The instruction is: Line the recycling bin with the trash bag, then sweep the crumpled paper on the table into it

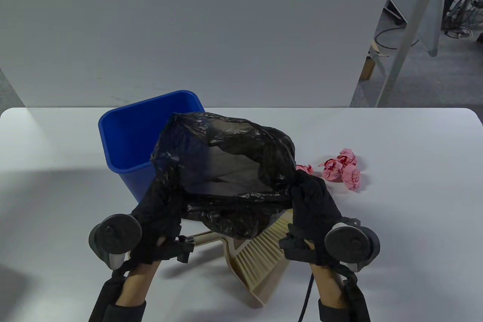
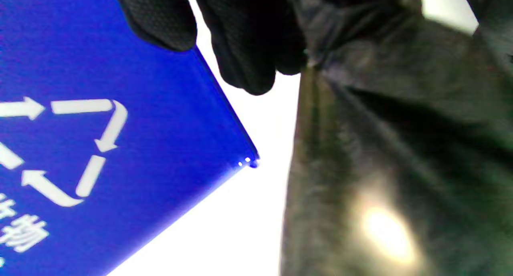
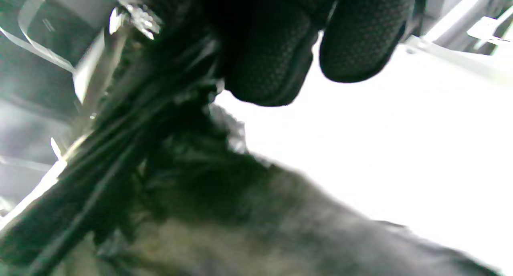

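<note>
A black trash bag is held spread open above the table, its mouth facing up, between both hands. My left hand grips the bag's left rim, and my right hand grips its right rim. The blue recycling bin stands upright behind and left of the bag, partly hidden by it. In the left wrist view the bin's wall shows a white recycling mark beside the bag. Several pink crumpled paper balls lie on the table to the right. The right wrist view shows bag film under my fingers.
A beige brush and dustpan lie on the white table under the bag, near the front edge. A white panel stands behind the table. To the far right are a floor, metal legs and cables.
</note>
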Tool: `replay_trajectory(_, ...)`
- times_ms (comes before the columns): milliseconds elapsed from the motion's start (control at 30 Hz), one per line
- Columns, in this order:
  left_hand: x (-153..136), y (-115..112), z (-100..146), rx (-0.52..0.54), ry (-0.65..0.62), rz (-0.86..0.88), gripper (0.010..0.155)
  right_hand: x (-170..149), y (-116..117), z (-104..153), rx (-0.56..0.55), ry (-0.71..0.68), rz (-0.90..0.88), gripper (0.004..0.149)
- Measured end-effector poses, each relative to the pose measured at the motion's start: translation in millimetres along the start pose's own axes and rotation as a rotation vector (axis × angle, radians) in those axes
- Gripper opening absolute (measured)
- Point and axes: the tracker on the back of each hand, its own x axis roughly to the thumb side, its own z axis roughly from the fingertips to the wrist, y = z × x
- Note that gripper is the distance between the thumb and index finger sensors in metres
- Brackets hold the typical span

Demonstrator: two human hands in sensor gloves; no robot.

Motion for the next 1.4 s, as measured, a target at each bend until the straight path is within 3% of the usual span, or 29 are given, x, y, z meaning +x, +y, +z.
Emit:
replay_trajectory(67, -5.1, 2.6, -0.8, 0.008, 0.030, 0.029, 0.049, -10.8, 12.0, -3.3, 0.171, 0.115, 0.083, 0.037)
replay_trajectory(133, -7.3, 3.7, -1.0, 0.009, 0.046, 0.052, 0.048, -24.0, 26.2, -4.5, 0.498, 0.271, 0.217, 0.042)
replay_trajectory(167, -7.5, 4.1, -1.1, 0.010, 0.044, 0.049, 0.047, -32.0, 34.7, -1.2, 0.722, 0.360, 0.288, 0.051)
replay_trajectory(200, -7.3, 4.2, -1.1, 0.011, 0.041, 0.045, 0.047, -37.6, 39.5, 2.2, 0.854, 0.414, 0.321, 0.065)
replay_trajectory(233, -7.0, 4.0, -1.2, 0.009, 0.034, 0.033, 0.047, -43.7, 43.6, 6.0, 0.961, 0.478, 0.344, 0.074)
replay_trajectory(267, -6.0, 3.6, -1.2, 0.005, 0.026, 0.020, 0.046, -48.7, 45.1, 7.9, 0.974, 0.523, 0.328, 0.079)
replay_trajectory(400, -3.7, 2.2, -1.6, -0.017, 0.014, -0.010, 0.046, -44.9, 25.0, 0.9, 0.661, 0.518, 0.171, 0.088)
replay_trajectory(433, -3.4, 1.8, -2.0, -0.029, 0.011, -0.008, 0.046, -39.9, 17.8, -1.4, 0.538, 0.464, 0.121, 0.089)
replay_trajectory(533, -3.3, -0.5, -4.7, -0.099, -0.021, 0.027, 0.046, -24.1, 13.2, -4.1, 0.340, 0.248, 0.072, 0.092)
replay_trajectory(600, -2.1, -2.7, -7.3, -0.184, -0.060, 0.043, 0.045, -13.5, 20.5, -3.6, 0.363, 0.129, 0.142, 0.096)
replay_trajectory(733, 3.7, -9.8, -12.8, -0.422, -0.179, 0.014, 0.045, 0.7, 47.9, 3.2, 0.530, -0.014, 0.378, 0.106)
replay_trajectory(800, 6.7, -13.1, -13.5, -0.515, -0.215, -0.045, 0.045, 1.9, 57.3, 6.1, 0.528, -0.037, 0.430, 0.107)
replay_trajectory(867, 8.5, -15.8, -13.3, -0.574, -0.223, -0.126, 0.045, 0.6, 59.8, 6.0, 0.498, -0.022, 0.444, 0.099)
replay_trajectory(900, 8.8, -16.7, -13.0, -0.599, -0.222, -0.172, 0.045, -1.0, 57.2, 6.1, 0.429, -0.006, 0.424, 0.090)
replay_trajectory(1000, 9.6, -16.0, -11.4, -0.551, -0.191, -0.354, 0.046, -8.4, 43.1, 3.5, 0.252, 0.036, 0.371, 0.049)
replay_trajectory(1033, 10.7, -14.6, -10.6, -0.505, -0.178, -0.436, 0.047, -11.1, 34.9, 2.5, 0.194, 0.055, 0.364, 0.043)
replay_trajectory(1167, 20.3, -6.2, -7.0, -0.381, -0.131, -0.641, 0.051, -20.0, 3.5, -1.6, 0.022, 0.145, 0.330, 0.037)
replay_trajectory(1300, 19.3, 3.4, -7.5, -0.285, -0.034, -0.586, 0.052, -29.6, -22.6, -2.3, -0.094, 0.233, 0.282, 0.037)
replay_trajectory(1400, 14.8, 4.7, -7.7, -0.240, 0.041, -0.643, 0.053, -31.7, -29.7, -1.9, -0.131, 0.270, 0.280, 0.037)
